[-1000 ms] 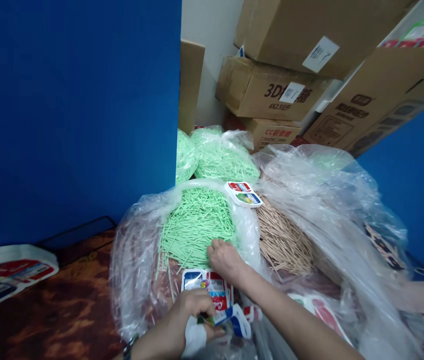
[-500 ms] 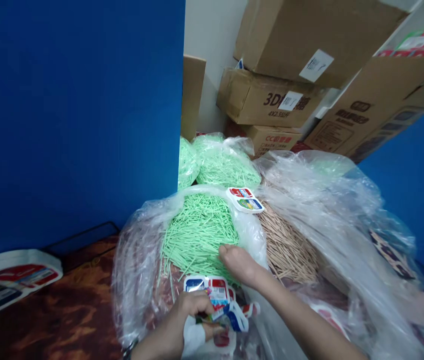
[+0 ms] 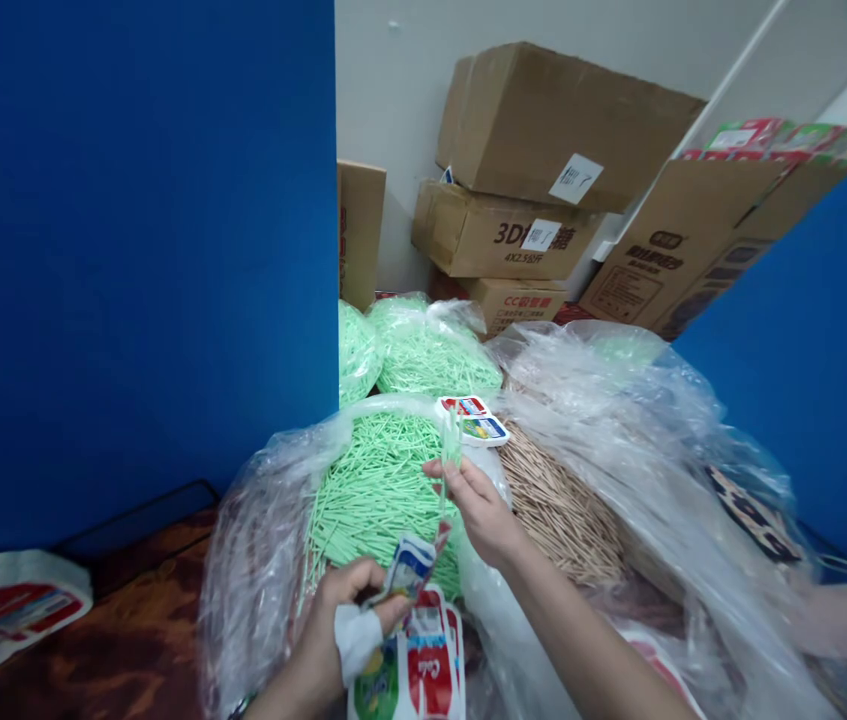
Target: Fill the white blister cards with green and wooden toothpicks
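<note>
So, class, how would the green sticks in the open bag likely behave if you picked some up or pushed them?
The green sticks are probably light, being so thin. They seem fairly stiff: those pinched in the right hand stand upright without visible droop, though blurred. Pushed, they'd likely slide and scatter, since they lie loose and crisscrossed.

This looks like a small workshop doubling as a storeroom. Shipping cartons (image 3: 498,235) with printed lettering and white labels stand stacked against a pale wall (image 3: 400,70), and a larger box (image 3: 655,260) leans beside them. Blue panels (image 3: 138,220) close in both sides. Across the patterned surface (image 3: 153,610) spread clear plastic bags (image 3: 250,540), loose green sticks (image 3: 382,480) and brown sticks (image 3: 554,500) in bulk, plus piled printed cards (image 3: 430,670). Another person's forearm (image 3: 843,620) reaches in at right.
</note>
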Action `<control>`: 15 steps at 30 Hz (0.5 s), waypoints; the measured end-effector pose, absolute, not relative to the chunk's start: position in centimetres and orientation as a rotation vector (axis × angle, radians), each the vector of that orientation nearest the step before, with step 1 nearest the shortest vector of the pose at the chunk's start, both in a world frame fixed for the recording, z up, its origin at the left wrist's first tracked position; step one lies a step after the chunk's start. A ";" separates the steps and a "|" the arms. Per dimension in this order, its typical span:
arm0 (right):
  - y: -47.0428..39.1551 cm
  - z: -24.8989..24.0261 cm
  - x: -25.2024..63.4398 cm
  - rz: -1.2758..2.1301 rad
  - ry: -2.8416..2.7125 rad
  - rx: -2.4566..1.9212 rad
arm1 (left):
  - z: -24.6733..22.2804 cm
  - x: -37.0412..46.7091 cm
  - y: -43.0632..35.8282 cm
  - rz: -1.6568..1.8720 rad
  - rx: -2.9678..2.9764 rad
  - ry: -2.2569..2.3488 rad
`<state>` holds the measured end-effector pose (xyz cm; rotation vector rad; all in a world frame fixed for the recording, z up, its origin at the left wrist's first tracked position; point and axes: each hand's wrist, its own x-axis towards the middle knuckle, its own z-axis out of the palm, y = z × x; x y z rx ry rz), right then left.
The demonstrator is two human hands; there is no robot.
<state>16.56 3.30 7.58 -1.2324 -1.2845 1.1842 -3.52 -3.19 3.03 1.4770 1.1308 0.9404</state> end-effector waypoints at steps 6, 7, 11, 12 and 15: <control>2.2 11.8 14.1 0.960 -1.212 -1.121 | 3.9 -2.6 -1.8 1.069 1.600 1.231; 1.9 12.1 13.6 0.939 -1.219 -1.133 | 4.2 -2.4 -1.8 1.086 1.637 1.234; 1.1 12.1 12.3 0.893 -1.232 -1.173 | 4.7 -1.9 -1.7 1.148 1.762 1.223; 1.0 12.0 12.1 0.874 -1.233 -1.176 | 4.6 -1.8 -1.7 1.164 1.775 1.231; 0.8 11.6 11.7 0.815 -1.239 -1.188 | 4.4 -1.6 -1.7 1.208 1.795 1.249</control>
